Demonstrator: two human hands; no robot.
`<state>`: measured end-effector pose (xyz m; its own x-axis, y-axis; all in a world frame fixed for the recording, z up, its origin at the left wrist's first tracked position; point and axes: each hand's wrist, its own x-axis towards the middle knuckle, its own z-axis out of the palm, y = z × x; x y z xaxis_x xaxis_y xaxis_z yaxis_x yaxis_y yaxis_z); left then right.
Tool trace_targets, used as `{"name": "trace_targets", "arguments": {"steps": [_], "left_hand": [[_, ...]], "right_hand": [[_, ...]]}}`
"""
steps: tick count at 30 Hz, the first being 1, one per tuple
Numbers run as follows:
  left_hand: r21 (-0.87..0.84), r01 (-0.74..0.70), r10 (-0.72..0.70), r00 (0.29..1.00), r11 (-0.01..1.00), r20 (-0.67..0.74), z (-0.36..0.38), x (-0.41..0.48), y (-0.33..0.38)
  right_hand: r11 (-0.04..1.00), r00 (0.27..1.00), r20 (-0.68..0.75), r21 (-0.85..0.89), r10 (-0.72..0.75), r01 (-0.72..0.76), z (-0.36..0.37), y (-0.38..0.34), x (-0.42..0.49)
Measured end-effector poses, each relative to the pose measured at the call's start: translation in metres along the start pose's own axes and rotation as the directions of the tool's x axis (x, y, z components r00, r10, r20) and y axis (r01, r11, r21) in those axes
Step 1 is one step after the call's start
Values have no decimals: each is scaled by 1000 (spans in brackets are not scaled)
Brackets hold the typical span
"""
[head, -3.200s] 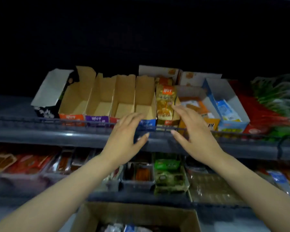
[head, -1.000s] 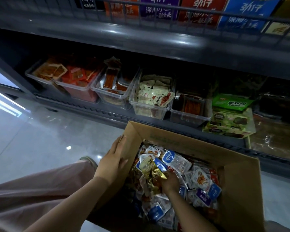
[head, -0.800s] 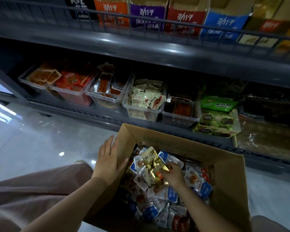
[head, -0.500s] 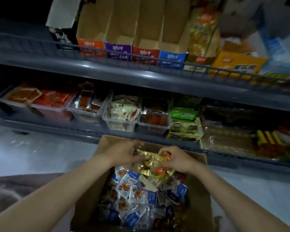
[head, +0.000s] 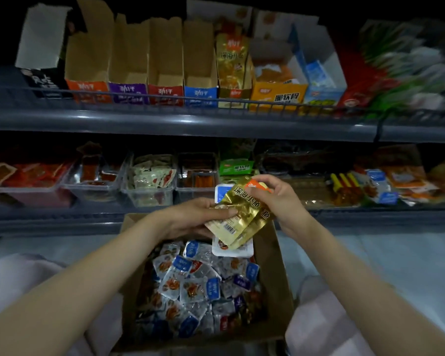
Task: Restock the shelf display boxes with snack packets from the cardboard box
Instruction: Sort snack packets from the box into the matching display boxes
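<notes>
Now: gold packets held in both hands above the cardboard box.
Left hand grips their lower edge, thumb on top; right hand pinches the upper corner. Two gold fronts show, one white packet behind; any others are hidden. Four brown display boxes on the upper shelf look empty; far right blurred.

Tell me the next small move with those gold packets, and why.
Probably lift the gold packets to the gold display box on the upper shelf: the left hand and right hand both grip them above the cardboard box, and the display box bears the same print.
</notes>
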<state>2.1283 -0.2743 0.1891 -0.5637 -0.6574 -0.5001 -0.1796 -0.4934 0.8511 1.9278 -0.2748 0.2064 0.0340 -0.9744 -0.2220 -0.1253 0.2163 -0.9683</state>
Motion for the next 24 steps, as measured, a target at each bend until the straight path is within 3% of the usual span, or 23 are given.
{"name": "trace_targets", "arguments": {"steps": [3,6,10,12,14,17,20,24], "left_hand": [[-18,-39,37,991,999,-130,15,0,-10],[-99,-156,124,955,983,-269,21,-5,-15],[5,-270,249,878,963,-408,24,-10,-20],[52,-292,282,841,955,-462,29,-10,-26],[70,-306,300,819,949,-490,34,-9,-31],[70,-297,293,826,952,-481,39,-7,-34],[-15,-265,232,868,964,-439,39,-9,-35],[-149,-286,186,863,947,-471,38,-13,-36]], "right_hand": [[996,995,-42,-16,-93,92,11,6,-8],[993,994,-74,83,-77,83,20,10,-12],[978,991,-100,194,92,-71,31,22,-14],[932,975,-29,300,220,-201,35,29,-15],[897,969,60,368,238,-243,36,34,-16],[924,983,25,335,185,-182,34,35,-19],[956,990,-42,267,134,-118,28,34,-17],[959,995,40,266,96,-103,25,31,-20]]}}
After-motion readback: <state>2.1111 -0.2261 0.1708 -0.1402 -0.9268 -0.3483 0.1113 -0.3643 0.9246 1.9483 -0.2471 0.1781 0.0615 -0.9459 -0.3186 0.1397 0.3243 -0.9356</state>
